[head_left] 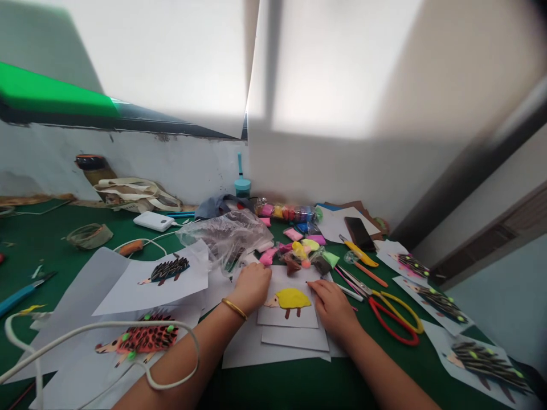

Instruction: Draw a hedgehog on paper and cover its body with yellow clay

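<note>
A white card point(267, 316) lies on stacked paper in front of me, bearing a yellow clay hedgehog point(293, 299) with a tan face and brown legs. My left hand point(253, 285), with a gold bangle at the wrist, rests at the card's upper left; its fingers are curled together, and what they hold, if anything, is hidden. At the card's right edge is my right hand point(331, 304), its fingers pinched near a tiny dark bit. Just beyond the card sit brown clay point(293, 265) and several colourful clay packets point(299, 249).
Scissors point(395, 319) with red and yellow handles lie right, near a phone point(359, 233) and a yellow cutter point(361, 252). Finished hedgehog pictures point(171, 269) flank both sides. A white cable point(106, 326) loops over my left forearm. Plastic bags point(226, 233) lie behind.
</note>
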The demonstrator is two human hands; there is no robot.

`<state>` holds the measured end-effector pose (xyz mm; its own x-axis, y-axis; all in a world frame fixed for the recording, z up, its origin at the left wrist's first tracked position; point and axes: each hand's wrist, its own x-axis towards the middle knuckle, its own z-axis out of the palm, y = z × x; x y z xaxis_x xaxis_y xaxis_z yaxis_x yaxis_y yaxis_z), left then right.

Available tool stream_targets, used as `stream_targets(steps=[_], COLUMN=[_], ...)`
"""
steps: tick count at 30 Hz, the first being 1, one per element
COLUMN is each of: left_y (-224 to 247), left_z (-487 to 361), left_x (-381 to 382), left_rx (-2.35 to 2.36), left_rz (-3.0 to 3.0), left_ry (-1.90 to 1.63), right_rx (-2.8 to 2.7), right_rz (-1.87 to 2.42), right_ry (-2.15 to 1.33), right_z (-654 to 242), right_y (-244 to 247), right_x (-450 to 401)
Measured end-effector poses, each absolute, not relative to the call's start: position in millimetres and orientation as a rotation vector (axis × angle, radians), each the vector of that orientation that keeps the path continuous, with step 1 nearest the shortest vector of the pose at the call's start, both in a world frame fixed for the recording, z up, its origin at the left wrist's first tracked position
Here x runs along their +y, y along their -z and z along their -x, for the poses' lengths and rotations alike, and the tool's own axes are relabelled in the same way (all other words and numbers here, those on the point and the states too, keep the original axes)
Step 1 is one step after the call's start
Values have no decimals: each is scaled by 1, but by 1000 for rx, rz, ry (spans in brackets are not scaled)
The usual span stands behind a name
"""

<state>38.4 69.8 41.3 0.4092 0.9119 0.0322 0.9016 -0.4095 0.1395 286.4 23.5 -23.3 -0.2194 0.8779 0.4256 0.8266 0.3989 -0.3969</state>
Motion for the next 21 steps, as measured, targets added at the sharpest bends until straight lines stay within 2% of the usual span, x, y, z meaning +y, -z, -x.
stream_targets(steps=[7,11,16,21], left_y=[-46,-52,-50,-51], left_z=[-33,-28,-32,-32], left_x=[74,76,75,70], left_rx=[1592,1354,1104,994], left_rz=[-2422,-1939,-1366,-1110], left_ry=[-317,-697,-994,-1021], right_rx=[-1898,-1644,-1391,-1276], right_rz=[1475,1426,1109,1026], right_ry=[-390,-851,-1458,-1573], right_z=[-290,-288,-277,-265], right_y=[21,5,-23,-38], right_x=[27,32,41,50])
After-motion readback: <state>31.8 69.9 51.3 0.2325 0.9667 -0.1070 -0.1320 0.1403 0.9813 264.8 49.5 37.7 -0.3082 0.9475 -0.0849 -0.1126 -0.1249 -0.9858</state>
